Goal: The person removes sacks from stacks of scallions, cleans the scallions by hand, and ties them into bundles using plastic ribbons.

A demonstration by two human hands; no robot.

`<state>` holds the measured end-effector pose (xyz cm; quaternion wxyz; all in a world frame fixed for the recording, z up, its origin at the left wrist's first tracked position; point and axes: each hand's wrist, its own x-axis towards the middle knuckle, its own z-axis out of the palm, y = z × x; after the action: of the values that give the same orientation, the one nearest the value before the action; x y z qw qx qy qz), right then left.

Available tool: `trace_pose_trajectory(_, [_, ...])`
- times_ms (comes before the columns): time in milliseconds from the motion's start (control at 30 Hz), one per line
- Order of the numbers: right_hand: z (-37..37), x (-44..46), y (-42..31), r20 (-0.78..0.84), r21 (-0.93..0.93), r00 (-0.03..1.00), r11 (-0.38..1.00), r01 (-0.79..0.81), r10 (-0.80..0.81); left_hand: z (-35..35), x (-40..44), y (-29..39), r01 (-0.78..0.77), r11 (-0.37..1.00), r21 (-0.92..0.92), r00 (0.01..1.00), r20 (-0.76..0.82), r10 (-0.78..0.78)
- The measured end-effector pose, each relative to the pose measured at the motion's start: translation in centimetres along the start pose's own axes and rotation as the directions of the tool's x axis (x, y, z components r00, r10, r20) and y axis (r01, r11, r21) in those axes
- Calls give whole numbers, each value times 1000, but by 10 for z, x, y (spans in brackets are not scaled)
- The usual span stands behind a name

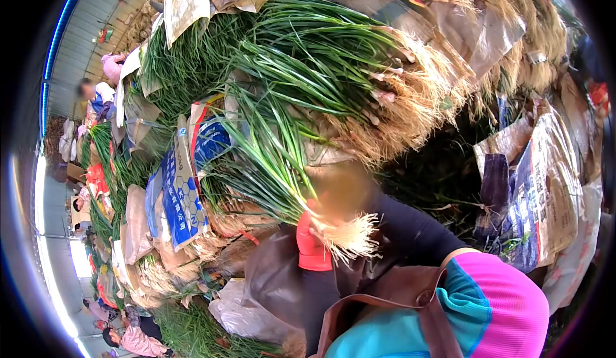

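My left hand [312, 242], in a red glove, is closed around a bunch of green onions [282, 165]. The long green leaves fan out to the upper left, and the pale stringy roots [350, 239] hang out on the right side of the fist. My right hand [346, 188] is at the same bunch, just above the roots. A blurred patch covers it, so its fingers cannot be made out. Right above both hands lies a large heap of green onions [321, 69], its tan roots pointing right.
Blue and white printed sacks [183, 188] lie left of the bunch. More sacks [545, 178] stand on the right beside a dark hollow with loose leaves [436, 172]. A brown apron [385, 294] covers my front. Several people, one in pink [141, 340], are at the far left.
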<state>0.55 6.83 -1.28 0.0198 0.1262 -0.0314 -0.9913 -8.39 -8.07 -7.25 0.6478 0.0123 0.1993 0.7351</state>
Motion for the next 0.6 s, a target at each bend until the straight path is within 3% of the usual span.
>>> trace_pose_trajectory(33, [-52, 51, 2, -34, -185, 967, 952, 242, -252, 4, -3, -2, -38, 998, 44, 999, 11, 37])
trace_pose_trajectory(67, [-102, 102, 4, -66, -390, 870, 816, 427, -488, 9, -4, -1, -61, 997, 40, 998, 17, 61])
trace_pose_trajectory(100, [-121, 102, 3, 14, -741, 723, 478, 471, -691, 15, -5, 0, -85, 996, 36, 996, 24, 84])
trace_pose_trajectory(133, [-139, 102, 2, 93, -954, 525, 76, 291, -846, 20, -7, 1, -108, 994, 31, 994, 31, 107])
trace_pose_trajectory(200, [-122, 65, -8, 156, -969, 670, -242, -36, -725, 18, -7, 4, -183, 983, 2, 981, 59, 183])
trace_pose_trajectory(233, [-110, 46, -10, 180, -909, 752, -400, -119, -634, 17, -9, 5, -199, 979, -38, 975, 94, 202])
trace_pose_trajectory(267, [-95, 33, -13, 215, -830, 766, -527, -184, -606, 15, -9, 8, -227, 971, -68, 972, 45, 231])
trace_pose_trajectory(300, [-83, 27, -18, 251, -757, 733, -601, -259, -632, 13, -9, 11, -253, 963, -95, 967, -5, 254])
trace_pose_trajectory(333, [-73, 24, -27, 291, -691, 667, -633, -348, -685, 17, -4, 13, -282, 958, -47, 958, 41, 284])
trace_pose_trajectory(400, [-60, 30, -54, 336, -590, 548, -624, -512, -766, 8, 1, 16, -190, 967, -167, 976, 75, 204])
trace_pose_trajectory(467, [-56, 37, -78, 320, -463, 598, -672, -578, -735, 12, -1, 15, -131, 980, -152, 983, 107, 148])
trace_pose_trajectory(500, [-58, 41, -86, 292, -400, 663, -718, -570, -689, 13, -2, 13, -181, 980, -78, 983, 12, 182])
trace_pose_trajectory(567, [-28, 23, -73, 316, -481, 678, -728, -488, -664, 12, -2, 12, -264, 962, 75, 947, -167, 273])
trace_pose_trajectory(600, [-16, 12, -59, 310, -473, 710, -750, -461, -632, 10, 4, 12, -230, 964, 132, 972, -9, 233])
